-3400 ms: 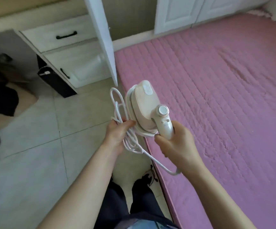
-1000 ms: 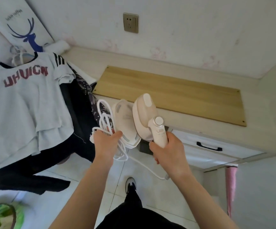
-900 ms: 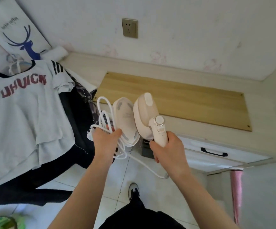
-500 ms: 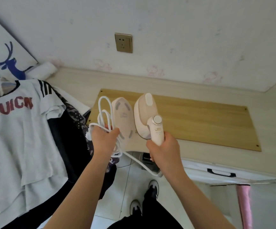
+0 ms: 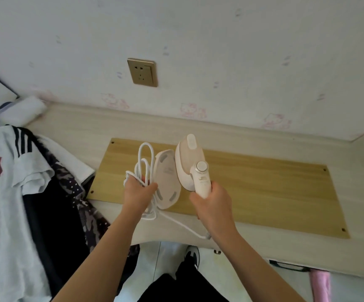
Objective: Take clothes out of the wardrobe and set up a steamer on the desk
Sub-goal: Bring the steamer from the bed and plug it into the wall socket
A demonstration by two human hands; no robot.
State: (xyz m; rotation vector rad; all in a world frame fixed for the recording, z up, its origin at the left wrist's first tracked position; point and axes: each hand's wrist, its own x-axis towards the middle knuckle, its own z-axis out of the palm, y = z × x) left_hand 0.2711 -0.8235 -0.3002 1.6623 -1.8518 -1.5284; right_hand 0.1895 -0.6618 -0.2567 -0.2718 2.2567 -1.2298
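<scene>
White cord bunched in the curled left hand, with the base, trails slack to the steamer gripped by the right hand above the desk, so it could snag and topple it.

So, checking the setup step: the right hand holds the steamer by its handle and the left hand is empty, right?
Not quite. In the head view the left hand grips the coiled white cord; it is not empty. The right hand does hold the steamer by its handle.
</scene>
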